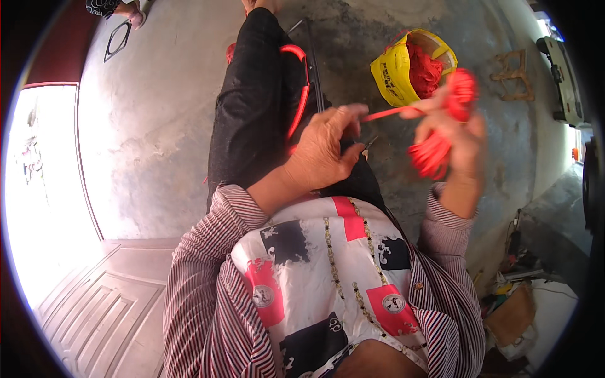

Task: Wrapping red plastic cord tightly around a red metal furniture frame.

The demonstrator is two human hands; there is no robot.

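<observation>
My left hand (321, 148) is above my lap, its fingers pinched at the end of a taut red cord (391, 114). By its thumb a small dark pointed thing (371, 143) shows; I cannot make out what it is. My right hand (455, 129), smeared by motion, grips a bundle of red cord (432, 154) whose loops stick out above and below the fingers. The taut strand runs between both hands. Along my leg lies a thin dark metal frame (317, 69), partly hidden by my left hand, with a curved red band (303, 104) on it.
On the concrete floor ahead stands a yellow bag (392, 75) filled with red cord (423, 70). A small wooden stool or frame (513, 75) is at the right wall. Another dark frame (117, 41) lies far left, near a person's foot (137, 19). Clutter (513, 309) sits at lower right.
</observation>
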